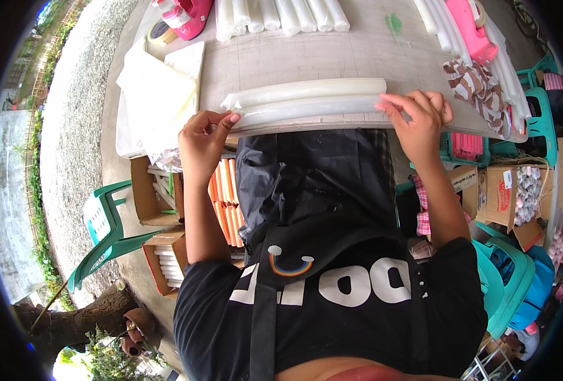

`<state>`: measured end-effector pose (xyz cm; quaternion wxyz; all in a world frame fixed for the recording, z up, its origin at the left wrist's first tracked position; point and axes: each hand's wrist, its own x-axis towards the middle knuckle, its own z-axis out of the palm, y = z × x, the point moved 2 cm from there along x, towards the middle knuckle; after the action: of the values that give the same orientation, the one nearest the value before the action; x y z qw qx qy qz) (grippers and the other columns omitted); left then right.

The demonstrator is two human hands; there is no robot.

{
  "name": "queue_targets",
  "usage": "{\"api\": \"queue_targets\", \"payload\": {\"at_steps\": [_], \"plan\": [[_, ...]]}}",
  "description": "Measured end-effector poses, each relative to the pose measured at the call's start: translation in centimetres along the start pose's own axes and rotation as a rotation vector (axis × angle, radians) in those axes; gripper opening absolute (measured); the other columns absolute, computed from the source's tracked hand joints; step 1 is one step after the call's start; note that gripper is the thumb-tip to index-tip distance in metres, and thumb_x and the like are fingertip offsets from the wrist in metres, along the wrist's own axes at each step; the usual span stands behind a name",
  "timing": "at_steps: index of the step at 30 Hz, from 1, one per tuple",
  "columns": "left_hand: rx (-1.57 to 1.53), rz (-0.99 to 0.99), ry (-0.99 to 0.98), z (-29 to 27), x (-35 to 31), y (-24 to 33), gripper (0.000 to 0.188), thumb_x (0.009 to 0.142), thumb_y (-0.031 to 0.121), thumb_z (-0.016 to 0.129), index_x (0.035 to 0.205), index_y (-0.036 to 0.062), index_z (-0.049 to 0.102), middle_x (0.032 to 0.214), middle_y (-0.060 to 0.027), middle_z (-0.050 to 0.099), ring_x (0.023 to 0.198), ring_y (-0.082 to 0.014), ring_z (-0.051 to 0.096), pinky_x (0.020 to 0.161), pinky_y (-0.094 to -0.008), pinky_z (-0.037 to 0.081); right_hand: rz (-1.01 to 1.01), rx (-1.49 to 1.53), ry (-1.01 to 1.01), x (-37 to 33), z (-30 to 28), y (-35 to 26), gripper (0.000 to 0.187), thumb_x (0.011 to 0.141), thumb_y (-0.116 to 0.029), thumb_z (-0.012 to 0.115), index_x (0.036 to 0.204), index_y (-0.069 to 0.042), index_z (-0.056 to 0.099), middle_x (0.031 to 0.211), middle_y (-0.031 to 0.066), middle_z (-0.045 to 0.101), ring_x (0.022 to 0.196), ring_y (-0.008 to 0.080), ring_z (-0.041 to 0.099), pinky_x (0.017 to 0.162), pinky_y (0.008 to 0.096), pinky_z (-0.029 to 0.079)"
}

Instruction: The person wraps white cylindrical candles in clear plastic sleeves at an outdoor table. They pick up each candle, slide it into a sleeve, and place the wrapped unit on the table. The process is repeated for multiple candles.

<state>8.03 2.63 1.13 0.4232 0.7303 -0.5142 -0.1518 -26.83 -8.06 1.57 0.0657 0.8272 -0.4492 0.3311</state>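
Observation:
A long white candle point(313, 109) in clear plastic wrap lies along the table's near edge. My left hand point(202, 134) pinches its left end, thumb and forefinger closed at the loose film. At the right end, the thumb and forefinger of my right hand point(420, 120) close on the tip, the other fingers curled loosely. Just behind it and almost touching lies a second wrapped white candle point(313, 89). Left of my left hand, a stack of thin clear-whitish sheets point(158, 89) hangs partly over the table edge.
Several wrapped candles point(281, 14) lie at the table's far side. A pink tape dispenser point(473, 32) and brown-white patterned cloth point(475, 86) are at right, a tape roll point(162, 33) at far left. Below stand boxes of orange candles point(226, 197) and a green chair point(107, 222).

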Motion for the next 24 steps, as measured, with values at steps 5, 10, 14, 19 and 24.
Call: {"api": "queue_targets", "payload": {"at_steps": [5, 10, 14, 19, 24], "plan": [[-0.022, -0.178, -0.091, -0.4, 0.7, 0.4, 0.035, 0.088, 0.029, 0.079, 0.077, -0.0023, 0.068, 0.06, 0.0026, 0.05, 0.058, -0.0053, 0.036, 0.051, -0.0254, 0.03, 0.208, 0.201, -0.154, 0.3, 0.4, 1.7, 0.023, 0.078, -0.04, 0.081, 0.089, -0.02, 0.081, 0.078, -0.0067, 0.058, 0.095, 0.0162, 0.049, 0.092, 0.0362, 0.032], [0.162, 0.017, 0.04, 0.1, 0.6, 0.6, 0.037, 0.087, 0.029, 0.078, 0.072, -0.0011, 0.064, 0.068, -0.0046, 0.057, 0.062, -0.0151, 0.048, 0.058, -0.0305, 0.039, 0.389, 0.342, -0.209, 0.0, 1.2, 2.4, 0.027, 0.078, -0.045, 0.081, 0.087, -0.02, 0.081, 0.089, -0.0054, 0.06, 0.104, 0.0215, 0.048, 0.1, 0.0405, 0.029], [0.345, -0.099, 0.031, 0.0, 0.3, 1.5, 0.042, 0.09, 0.037, 0.073, 0.072, 0.0006, 0.064, 0.076, -0.0097, 0.062, 0.07, -0.0259, 0.058, 0.069, -0.0373, 0.046, 0.415, 0.379, -0.226, 0.0, 1.5, 2.6, 0.027, 0.078, -0.045, 0.081, 0.087, -0.02, 0.081, 0.09, -0.0054, 0.061, 0.106, 0.0214, 0.048, 0.103, 0.041, 0.026], [0.913, -0.018, 0.221, 0.0, 0.2, 2.4, 0.043, 0.097, 0.042, 0.061, 0.077, 0.0039, 0.066, 0.084, -0.0102, 0.065, 0.08, -0.0308, 0.063, 0.077, -0.0444, 0.047, 0.402, 0.348, -0.191, 0.2, 1.1, 2.1, 0.022, 0.079, -0.031, 0.083, 0.088, -0.011, 0.08, 0.087, -0.0005, 0.059, 0.097, 0.0189, 0.05, 0.09, 0.0332, 0.041], [0.399, 0.377, 0.249, 4.9, -2.0, 8.7, 0.014, 0.086, 0.024, 0.075, 0.084, 0.0114, 0.07, 0.095, -0.0044, 0.065, 0.089, -0.0274, 0.062, 0.081, -0.0421, 0.045, 0.409, 0.342, -0.175, 0.2, 1.2, 1.7, 0.022, 0.079, -0.032, 0.083, 0.086, -0.011, 0.079, 0.088, -0.0007, 0.06, 0.099, 0.0199, 0.051, 0.092, 0.0338, 0.04]]}}
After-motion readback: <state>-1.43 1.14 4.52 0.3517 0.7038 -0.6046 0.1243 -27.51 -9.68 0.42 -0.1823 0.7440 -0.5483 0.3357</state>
